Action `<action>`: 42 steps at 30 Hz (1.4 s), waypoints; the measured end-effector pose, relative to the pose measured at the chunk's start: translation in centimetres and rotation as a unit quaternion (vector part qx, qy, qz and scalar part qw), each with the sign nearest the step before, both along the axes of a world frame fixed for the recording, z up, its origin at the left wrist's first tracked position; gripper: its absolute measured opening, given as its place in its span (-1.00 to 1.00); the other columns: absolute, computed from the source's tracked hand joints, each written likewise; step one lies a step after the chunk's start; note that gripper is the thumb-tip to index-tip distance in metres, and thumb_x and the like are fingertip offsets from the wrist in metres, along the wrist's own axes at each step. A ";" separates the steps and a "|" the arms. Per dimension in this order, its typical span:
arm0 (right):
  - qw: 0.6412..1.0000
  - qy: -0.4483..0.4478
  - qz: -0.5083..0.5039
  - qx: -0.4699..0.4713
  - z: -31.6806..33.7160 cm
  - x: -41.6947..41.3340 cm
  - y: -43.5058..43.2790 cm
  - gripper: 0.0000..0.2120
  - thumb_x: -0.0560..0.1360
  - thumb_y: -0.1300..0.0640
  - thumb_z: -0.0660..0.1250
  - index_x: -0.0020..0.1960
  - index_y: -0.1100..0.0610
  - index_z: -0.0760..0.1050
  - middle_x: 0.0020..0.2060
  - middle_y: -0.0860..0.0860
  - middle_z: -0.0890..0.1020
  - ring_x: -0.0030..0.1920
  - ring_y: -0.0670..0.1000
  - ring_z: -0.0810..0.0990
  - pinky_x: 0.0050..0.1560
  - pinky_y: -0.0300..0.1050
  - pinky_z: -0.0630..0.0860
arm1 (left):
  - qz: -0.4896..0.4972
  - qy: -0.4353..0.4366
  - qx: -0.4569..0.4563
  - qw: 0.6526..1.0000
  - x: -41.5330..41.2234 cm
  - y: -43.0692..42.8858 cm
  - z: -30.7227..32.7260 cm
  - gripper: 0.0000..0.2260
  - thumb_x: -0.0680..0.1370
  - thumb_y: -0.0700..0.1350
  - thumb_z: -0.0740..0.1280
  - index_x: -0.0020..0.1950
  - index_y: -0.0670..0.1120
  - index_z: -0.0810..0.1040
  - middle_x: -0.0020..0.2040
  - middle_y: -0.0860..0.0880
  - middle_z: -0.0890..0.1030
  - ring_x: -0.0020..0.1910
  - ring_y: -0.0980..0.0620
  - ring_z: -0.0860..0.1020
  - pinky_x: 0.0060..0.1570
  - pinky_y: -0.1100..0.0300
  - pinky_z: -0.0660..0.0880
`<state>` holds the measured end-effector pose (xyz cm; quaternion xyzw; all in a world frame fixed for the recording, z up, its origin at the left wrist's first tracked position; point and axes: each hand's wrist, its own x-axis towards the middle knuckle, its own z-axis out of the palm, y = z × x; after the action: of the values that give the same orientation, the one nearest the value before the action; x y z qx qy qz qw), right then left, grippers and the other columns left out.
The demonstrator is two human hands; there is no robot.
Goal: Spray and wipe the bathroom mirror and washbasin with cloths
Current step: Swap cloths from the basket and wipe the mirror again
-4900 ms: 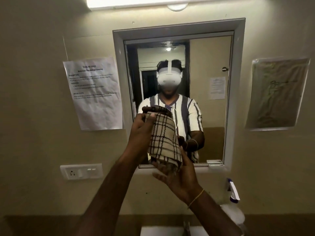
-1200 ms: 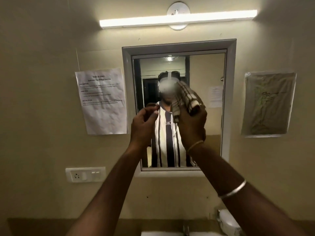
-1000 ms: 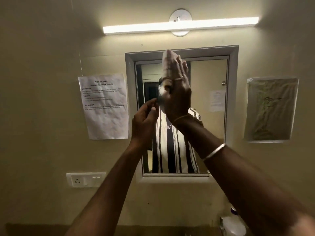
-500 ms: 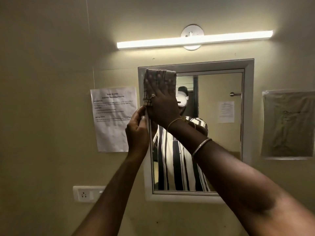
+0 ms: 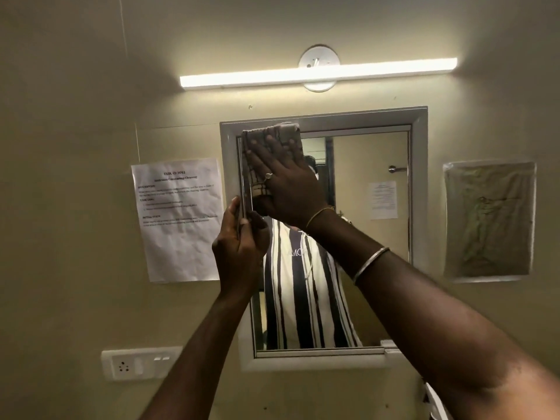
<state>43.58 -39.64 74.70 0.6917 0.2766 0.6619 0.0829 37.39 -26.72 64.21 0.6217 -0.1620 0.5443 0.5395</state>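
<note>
The framed wall mirror [image 5: 368,268] hangs straight ahead. My right hand [image 5: 288,183] lies flat with its fingers spread, pressing a folded checked cloth [image 5: 272,134] against the glass in the top left corner. My left hand [image 5: 239,253] is lower, closed around the mirror's left edge at about mid-height. The glass reflects a person in a striped shirt. Neither the washbasin nor a spray bottle shows clearly.
A printed paper notice [image 5: 178,219] is taped to the wall left of the mirror, with a socket plate [image 5: 139,363] below it. A plastic-covered sheet [image 5: 489,219] hangs on the right. A lit tube light [image 5: 318,72] runs above. Something white [image 5: 433,401] peeks in at bottom right.
My right hand has carried the cloth up from the mirror's middle to its top left corner and flattened onto it. My left hand has moved to the mirror's left edge.
</note>
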 end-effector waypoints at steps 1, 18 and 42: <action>1.000 -0.002 -0.003 0.011 -0.1 0.0 -1.0 -0.29 0.58 -0.21 0.25 0.62 0.10 0.22 0.61 0.11 0.25 0.63 0.20 0.15 0.61 0.27 0.00 | 0.002 -0.003 0.001 1.000 0.0 0.0 -0.1 -0.64 0.71 -0.21 0.22 0.52 -0.16 0.45 0.28 0.19 0.54 0.14 0.58 0.48 0.13 0.52 0.45; 0.973 -0.036 -0.034 0.226 -2.9 -1.2 -15.8 -0.27 0.58 -0.14 0.30 0.65 0.01 0.09 0.61 0.33 0.08 0.63 0.34 -0.01 0.62 0.30 -0.05 | -0.001 -0.047 0.049 0.998 0.6 0.7 -1.1 -0.63 0.71 -0.16 0.20 0.52 -0.13 0.44 0.33 0.12 0.57 0.14 0.43 0.55 0.11 0.40 0.51; 0.998 0.036 0.054 -0.001 0.4 -0.4 3.0 -0.31 0.49 -0.19 0.30 0.56 0.04 0.36 0.59 0.21 0.27 0.62 0.25 0.15 0.60 0.29 0.04 | -0.115 -0.038 0.043 0.992 0.5 2.6 -1.1 -0.62 0.72 -0.24 0.12 0.54 -0.14 0.41 0.44 0.13 0.52 0.49 0.19 0.42 0.43 0.32 0.36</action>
<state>43.15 -36.66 75.06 0.6993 0.3170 0.6396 0.0378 37.86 -24.10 63.11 0.6003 -0.2764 0.4943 0.5647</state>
